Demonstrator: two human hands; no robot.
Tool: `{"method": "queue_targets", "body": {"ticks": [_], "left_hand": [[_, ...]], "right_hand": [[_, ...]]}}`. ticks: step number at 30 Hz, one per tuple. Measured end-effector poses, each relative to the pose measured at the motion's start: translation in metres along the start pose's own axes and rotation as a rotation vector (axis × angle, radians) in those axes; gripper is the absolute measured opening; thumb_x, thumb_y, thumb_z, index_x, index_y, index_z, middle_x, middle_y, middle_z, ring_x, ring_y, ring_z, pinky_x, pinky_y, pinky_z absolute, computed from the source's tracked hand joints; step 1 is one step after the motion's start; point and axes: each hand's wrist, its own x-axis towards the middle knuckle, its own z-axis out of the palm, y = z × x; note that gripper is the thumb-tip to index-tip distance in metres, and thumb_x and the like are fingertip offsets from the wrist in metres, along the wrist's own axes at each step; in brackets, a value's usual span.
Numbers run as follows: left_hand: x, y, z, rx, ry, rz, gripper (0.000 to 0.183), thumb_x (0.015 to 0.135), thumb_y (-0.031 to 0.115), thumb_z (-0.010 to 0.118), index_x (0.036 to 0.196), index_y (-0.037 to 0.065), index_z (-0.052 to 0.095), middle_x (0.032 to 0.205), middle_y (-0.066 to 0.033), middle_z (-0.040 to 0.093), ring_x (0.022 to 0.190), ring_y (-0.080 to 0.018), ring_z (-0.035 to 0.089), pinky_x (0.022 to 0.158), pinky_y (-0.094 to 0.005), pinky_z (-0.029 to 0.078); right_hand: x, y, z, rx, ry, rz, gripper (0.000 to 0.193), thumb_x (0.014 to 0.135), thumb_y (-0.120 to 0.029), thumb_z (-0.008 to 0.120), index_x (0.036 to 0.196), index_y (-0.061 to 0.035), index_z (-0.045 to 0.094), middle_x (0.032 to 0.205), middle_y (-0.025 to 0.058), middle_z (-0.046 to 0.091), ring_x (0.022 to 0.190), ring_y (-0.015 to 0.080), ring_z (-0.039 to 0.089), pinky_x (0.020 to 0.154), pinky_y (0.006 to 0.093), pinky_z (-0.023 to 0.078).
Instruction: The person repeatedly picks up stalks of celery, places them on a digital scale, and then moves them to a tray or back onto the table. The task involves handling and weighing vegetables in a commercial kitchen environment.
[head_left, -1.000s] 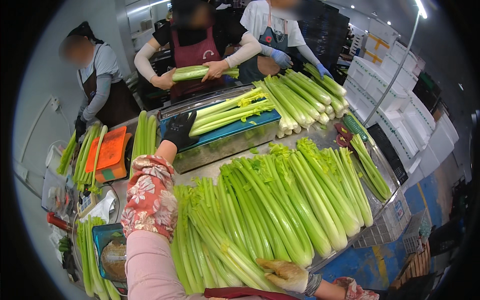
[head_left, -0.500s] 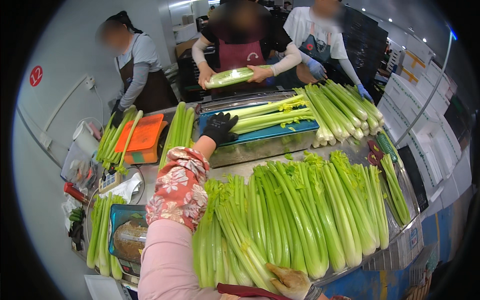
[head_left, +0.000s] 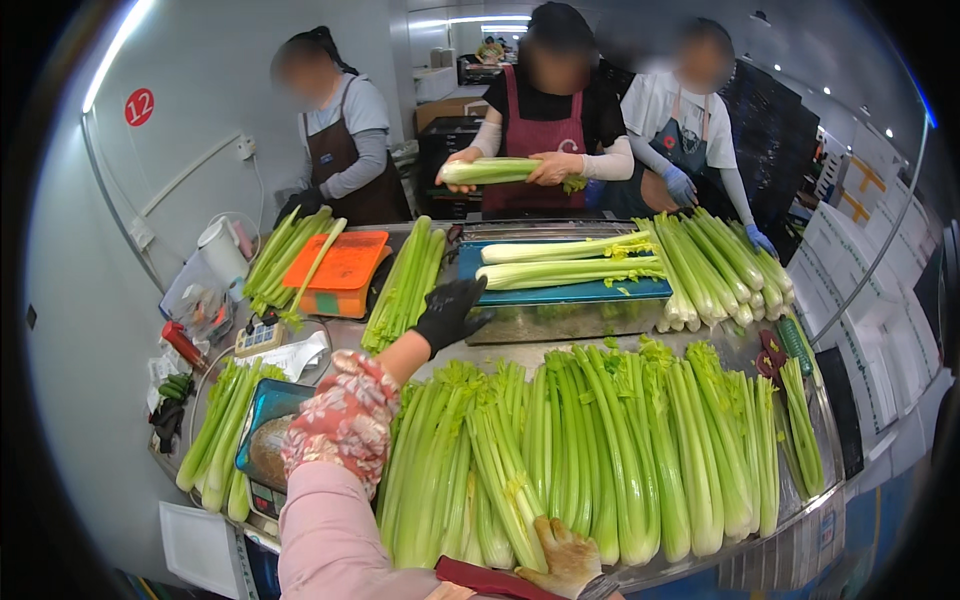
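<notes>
My left hand (head_left: 452, 316), in a black glove, reaches over the table with its fingers apart and nothing in them. It hovers close to the root ends of two celery bunches (head_left: 560, 272) lying on a blue-topped scale (head_left: 630, 290). Low in the view, my right hand (head_left: 566, 556) wears a tan, stained glove. Its fingers are curled around the root end of a slanted celery bunch (head_left: 505, 470), which rests on top of a wide row of celery (head_left: 640, 450). Part of that hand is cut off by the burgundy cloth and the lower edge.
Across the table a person in a burgundy apron (head_left: 545, 130) holds a celery bunch (head_left: 490, 171); two co-workers flank them. An orange scale (head_left: 335, 272), more celery (head_left: 725, 265), a second blue scale (head_left: 270, 420) and a power strip (head_left: 260, 338) surround the work area.
My left hand has drawn back from the celery on the blue-topped scale. The right hand's fingers now spread further over the root end. The view has tilted up, and the co-worker's celery bunch has shifted.
</notes>
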Motion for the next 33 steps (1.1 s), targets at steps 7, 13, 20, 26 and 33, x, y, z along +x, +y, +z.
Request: {"method": "queue_targets", "body": {"ticks": [7,13,20,26,33], "left_hand": [[-0.098,0.030,-0.065,-0.161,-0.068,-0.163,0.055,0.083,0.033,0.064,0.128,0.006,0.047,0.108,-0.0170,0.059,0.098,-0.0327,0.058,0.082,-0.0390,0.046],[-0.167,0.057,-0.110,-0.432,-0.084,-0.392,0.052,0.087,0.026,0.061,0.131,0.006,0.044,0.112,-0.0176,0.059,0.103,-0.0284,0.058,0.088,-0.0364,0.045],[-0.225,0.086,-0.124,-0.618,0.018,-0.544,0.048,0.087,0.028,0.061,0.126,0.003,0.049,0.113,-0.0179,0.059,0.103,-0.0279,0.058,0.086,-0.0350,0.045],[-0.248,0.109,-0.154,-0.675,0.076,-0.574,0.047,0.087,0.021,0.060,0.128,0.002,0.048,0.117,-0.0172,0.057,0.107,-0.0269,0.057,0.090,-0.0337,0.043],[-0.282,0.120,-0.176,-0.891,0.013,-0.727,0.044,0.090,0.017,0.056,0.130,0.001,0.045,0.121,-0.0132,0.056,0.109,-0.0190,0.055,0.091,-0.0303,0.043]], "right_hand": [[0.007,-0.007,0.011,-0.307,0.097,-0.026,0.093,0.069,-0.059,0.061,0.134,-0.0031,0.026,0.121,0.0179,0.046,0.094,0.0295,0.058,0.070,0.0402,0.044],[0.010,-0.026,0.011,-0.378,0.136,0.028,0.099,0.065,-0.058,0.066,0.134,0.0004,0.025,0.122,0.0182,0.044,0.093,0.0285,0.058,0.071,0.0381,0.045],[0.015,-0.039,-0.008,-0.179,-0.038,0.126,0.095,0.073,-0.042,0.062,0.139,0.0044,0.011,0.130,0.0273,0.040,0.107,0.0345,0.054,0.090,0.0362,0.046],[0.014,0.012,0.007,0.642,0.094,0.077,0.093,0.072,-0.031,0.068,0.140,0.0053,0.016,0.116,0.0221,0.054,0.100,0.0250,0.058,0.087,0.0308,0.047],[0.006,0.002,0.022,1.890,-0.130,-0.072,0.075,0.073,-0.029,0.063,0.132,0.0058,0.033,0.122,0.0194,0.049,0.097,0.0232,0.054,0.074,0.0322,0.051]]}}
